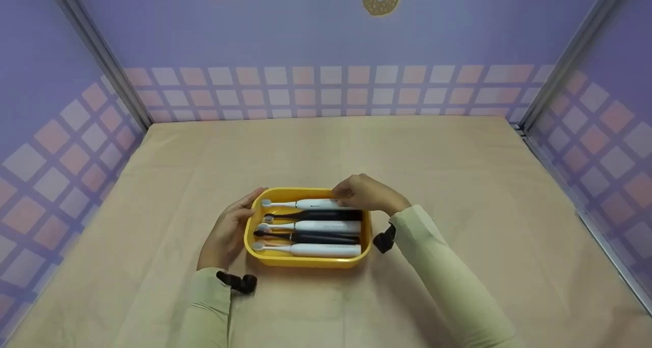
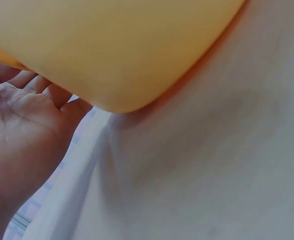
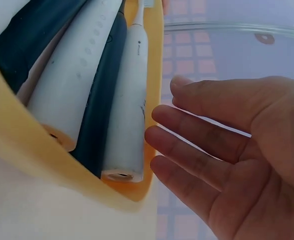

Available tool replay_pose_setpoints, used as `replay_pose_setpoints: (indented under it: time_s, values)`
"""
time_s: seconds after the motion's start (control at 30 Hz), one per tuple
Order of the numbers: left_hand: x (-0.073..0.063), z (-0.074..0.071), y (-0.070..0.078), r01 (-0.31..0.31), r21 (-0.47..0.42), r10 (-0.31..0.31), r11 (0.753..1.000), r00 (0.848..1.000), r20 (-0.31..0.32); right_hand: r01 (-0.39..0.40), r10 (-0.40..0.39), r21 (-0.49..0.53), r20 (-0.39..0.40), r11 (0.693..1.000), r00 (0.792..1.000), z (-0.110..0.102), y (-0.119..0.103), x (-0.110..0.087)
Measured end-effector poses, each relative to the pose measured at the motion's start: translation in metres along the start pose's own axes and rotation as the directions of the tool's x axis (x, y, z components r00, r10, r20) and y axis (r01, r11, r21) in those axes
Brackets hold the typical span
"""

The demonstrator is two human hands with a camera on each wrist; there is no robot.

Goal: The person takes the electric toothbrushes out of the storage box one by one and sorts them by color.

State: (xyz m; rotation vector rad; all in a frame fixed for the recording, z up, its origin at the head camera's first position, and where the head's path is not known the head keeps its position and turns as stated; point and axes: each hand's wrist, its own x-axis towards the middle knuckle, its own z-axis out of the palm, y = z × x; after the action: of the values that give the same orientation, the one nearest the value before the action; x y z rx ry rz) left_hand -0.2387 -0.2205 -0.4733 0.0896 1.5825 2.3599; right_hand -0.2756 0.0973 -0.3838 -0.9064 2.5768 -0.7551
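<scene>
A yellow plastic bin (image 1: 305,262) on the table holds several electric toothbrushes side by side, white ones (image 1: 326,250) alternating with dark ones (image 1: 316,215). Their heads point left. My left hand (image 1: 228,231) rests against the bin's left end, fingers along the outside of the back-left corner; in the left wrist view the bin hides its fingertips. At the back-right corner is my right hand (image 1: 374,192), over the handle end of the rearmost white toothbrush (image 3: 126,105). The right wrist view shows its fingers extended beside the bin's outer wall, with nothing between them.
A pale cloth (image 1: 326,154) covers the table under the bin. Purple panels with pink and white squares (image 1: 331,93) enclose the back and both sides, joined by metal corner posts (image 1: 97,47). Dark straps (image 1: 239,282) sit on both wrists.
</scene>
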Motion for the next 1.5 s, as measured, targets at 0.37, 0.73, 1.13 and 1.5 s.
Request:
replay_pose_setpoints:
  time_s: [0.37, 0.73, 1.13, 1.5]
  values:
    - [0.001, 0.000, 0.000, 0.025, -0.024, -0.026, 0.999, 0.999, -0.023, -0.094, 0.097, -0.124, 0.024, 0.988, 0.995, 0.009, -0.007, 0.008]
    - [0.000, 0.000, 0.000, 0.018, -0.018, -0.019, 1.000, 0.999, -0.029, -0.142, 0.145, -0.141, 0.012, 0.980, 0.989, 0.011, -0.009, 0.010]
    - [0.001, -0.002, -0.002, -0.006, 0.040, 0.006, 0.999, 1.000, 0.001, -0.129, 0.135, -0.178, 0.021, 0.976, 0.991, 0.012, -0.008, 0.010]
    - [0.002, -0.001, -0.001, -0.005, 0.001, 0.005, 1.000, 1.000, 0.001, -0.132, 0.135, -0.173, 0.005, 0.976, 0.991, 0.013, -0.007, 0.008]
